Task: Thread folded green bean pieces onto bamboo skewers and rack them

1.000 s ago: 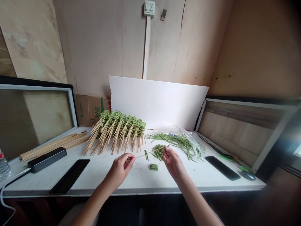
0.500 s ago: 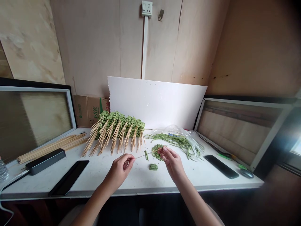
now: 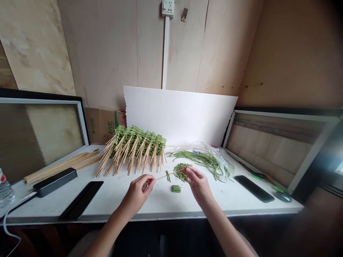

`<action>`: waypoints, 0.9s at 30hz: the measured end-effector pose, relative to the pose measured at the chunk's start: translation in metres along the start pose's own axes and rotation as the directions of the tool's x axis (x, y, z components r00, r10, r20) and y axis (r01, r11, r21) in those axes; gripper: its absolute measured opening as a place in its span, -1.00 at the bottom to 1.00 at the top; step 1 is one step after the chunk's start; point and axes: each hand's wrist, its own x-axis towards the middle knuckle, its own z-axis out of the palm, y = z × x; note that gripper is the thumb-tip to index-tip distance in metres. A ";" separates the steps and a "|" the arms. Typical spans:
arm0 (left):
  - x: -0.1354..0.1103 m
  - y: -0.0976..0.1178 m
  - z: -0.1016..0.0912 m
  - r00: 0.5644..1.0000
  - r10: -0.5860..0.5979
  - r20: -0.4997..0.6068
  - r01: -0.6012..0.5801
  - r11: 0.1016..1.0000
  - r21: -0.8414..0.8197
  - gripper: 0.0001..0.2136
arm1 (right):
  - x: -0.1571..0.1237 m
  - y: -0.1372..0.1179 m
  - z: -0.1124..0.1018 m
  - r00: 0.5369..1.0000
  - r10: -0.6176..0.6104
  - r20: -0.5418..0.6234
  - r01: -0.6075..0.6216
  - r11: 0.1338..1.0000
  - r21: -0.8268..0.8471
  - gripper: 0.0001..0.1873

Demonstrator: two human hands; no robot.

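Observation:
A thin bamboo skewer runs between my two hands above the white table. My left hand pinches its left end, fingers curled in. Near its other end, my right hand grips it between thumb and fingertips. Short green bean pieces cross the skewer midway; whether it pierces them I cannot tell. Just behind my right fingers lies a heap of cut bean pieces. A small row of pieces laid side by side rests on the table between my hands.
Filled bean skewers are stacked at back left, sticks pointing forward. Loose bamboo sticks lie farther left. Long uncut beans spill from a clear bag at right. Two phones, a black box and a mouse flank the hands.
The view has shifted slightly, bringing more of the plastic bottle into sight at left. Both hands keep nearly the same hold on the skewer.

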 end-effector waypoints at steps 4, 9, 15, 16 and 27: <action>0.000 -0.002 0.000 1.000 0.012 0.008 -0.012 1.000 0.009 -0.85 | 0.000 0.001 -0.001 1.000 -0.021 -0.008 0.020 0.999 -0.029 -0.69; -0.001 0.002 -0.001 0.999 0.032 -0.007 -0.031 0.999 0.034 -0.84 | -0.003 0.001 0.000 0.997 -0.067 -0.041 0.063 0.994 -0.087 -0.65; -0.001 0.009 -0.001 0.998 0.064 -0.025 -0.063 0.996 0.060 -0.83 | -0.005 -0.005 0.002 0.995 -0.090 -0.048 0.085 0.991 -0.106 -0.63; -0.001 0.009 -0.001 0.998 0.063 -0.029 -0.061 0.997 0.057 -0.83 | -0.005 -0.005 0.003 0.996 -0.082 -0.032 0.078 0.993 -0.089 -0.64; -0.002 0.012 0.000 0.997 0.075 -0.032 -0.072 0.995 0.075 -0.79 | -0.005 -0.001 0.000 0.995 -0.097 -0.003 0.095 0.980 -0.172 -0.69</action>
